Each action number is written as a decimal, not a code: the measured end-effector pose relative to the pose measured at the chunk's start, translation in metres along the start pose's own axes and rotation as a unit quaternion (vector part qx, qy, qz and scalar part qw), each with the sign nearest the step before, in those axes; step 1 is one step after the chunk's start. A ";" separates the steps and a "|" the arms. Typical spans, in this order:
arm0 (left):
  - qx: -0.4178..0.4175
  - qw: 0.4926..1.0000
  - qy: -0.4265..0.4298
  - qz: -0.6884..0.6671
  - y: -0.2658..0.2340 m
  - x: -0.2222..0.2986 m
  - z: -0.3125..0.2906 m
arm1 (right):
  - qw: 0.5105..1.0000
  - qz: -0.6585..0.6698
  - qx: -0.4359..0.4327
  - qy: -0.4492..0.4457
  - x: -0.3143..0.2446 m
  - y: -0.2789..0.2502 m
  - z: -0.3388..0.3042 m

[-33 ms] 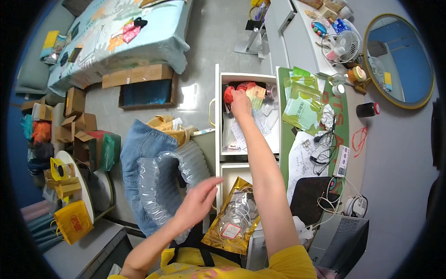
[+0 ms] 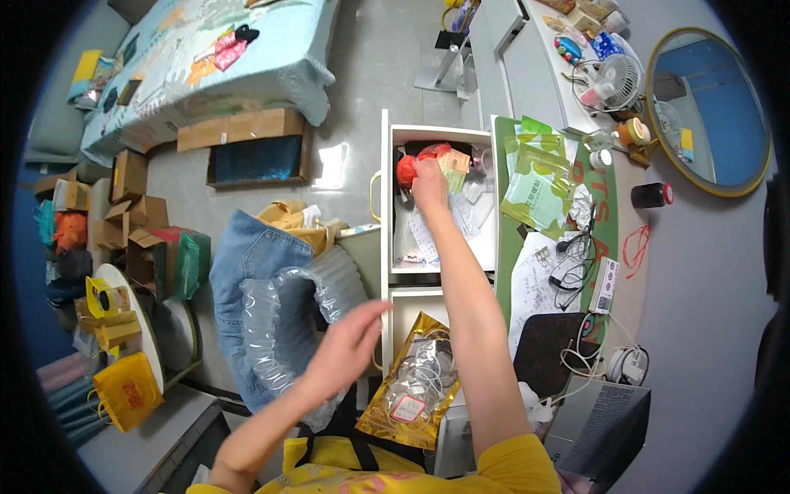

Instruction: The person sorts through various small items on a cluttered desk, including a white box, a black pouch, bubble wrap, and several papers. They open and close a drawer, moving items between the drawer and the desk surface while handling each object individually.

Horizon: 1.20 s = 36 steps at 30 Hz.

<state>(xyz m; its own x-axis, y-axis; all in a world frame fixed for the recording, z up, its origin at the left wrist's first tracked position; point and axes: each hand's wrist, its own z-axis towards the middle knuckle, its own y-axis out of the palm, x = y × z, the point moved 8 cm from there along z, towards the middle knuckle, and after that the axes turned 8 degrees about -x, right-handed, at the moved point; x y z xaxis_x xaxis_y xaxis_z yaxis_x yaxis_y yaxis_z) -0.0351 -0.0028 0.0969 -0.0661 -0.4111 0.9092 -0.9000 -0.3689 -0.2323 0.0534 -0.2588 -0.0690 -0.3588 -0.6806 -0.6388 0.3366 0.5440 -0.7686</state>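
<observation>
My right hand (image 2: 429, 185) reaches into the open upper drawer (image 2: 466, 254), its fingers closed against a crumpled red plastic bag (image 2: 406, 171) at the back left. The exact grip is partly hidden by the hand. A tan and green paper packet (image 2: 455, 169) lies beside the fingers, with clear plastic wrap and a spotted sheet below. My left hand (image 2: 350, 344) hovers with nothing in it, fingers stretched out, just right of a clear air-cushion wrap (image 2: 271, 346). Between my arms, a gold pouch (image 2: 411, 387) holding white cables rests over the lower drawer.
Blue jeans (image 2: 239, 288) lie under the air-cushion wrap. To the right, the desk carries green packets (image 2: 535, 189), papers, a cable tangle and a laptop (image 2: 601, 420). A round mirror (image 2: 709, 111) stands beyond it. Cardboard boxes (image 2: 148, 218) and a bed (image 2: 206, 74) are at the left.
My left hand has risen slightly, away from my body. My right hand stays in the drawer at the red bag, having barely moved.
</observation>
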 end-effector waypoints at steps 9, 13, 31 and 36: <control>0.035 0.971 0.090 0.218 -0.035 -0.010 0.173 | 0.972 0.077 0.181 0.127 -0.014 -0.090 -0.149; -0.033 0.951 0.036 0.304 0.010 -0.045 0.251 | 0.982 -0.050 0.084 0.160 0.003 -0.074 -0.167; 0.078 0.899 0.074 0.424 -0.023 -0.042 0.313 | 0.965 -0.113 -0.099 0.216 0.034 -0.054 -0.161; 0.039 0.944 0.134 0.298 -0.069 0.055 0.266 | 0.984 -0.020 -0.051 0.172 0.018 -0.068 -0.147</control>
<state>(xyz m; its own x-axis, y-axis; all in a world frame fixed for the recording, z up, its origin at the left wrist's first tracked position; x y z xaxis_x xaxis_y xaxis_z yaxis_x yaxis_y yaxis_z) 0.1376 -0.2216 0.0705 -0.6673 -0.3433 0.6610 -0.6348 -0.2022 -0.7458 -0.1036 -0.2363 -0.0333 -0.6495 -0.5048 -0.5686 0.2336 0.5792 -0.7810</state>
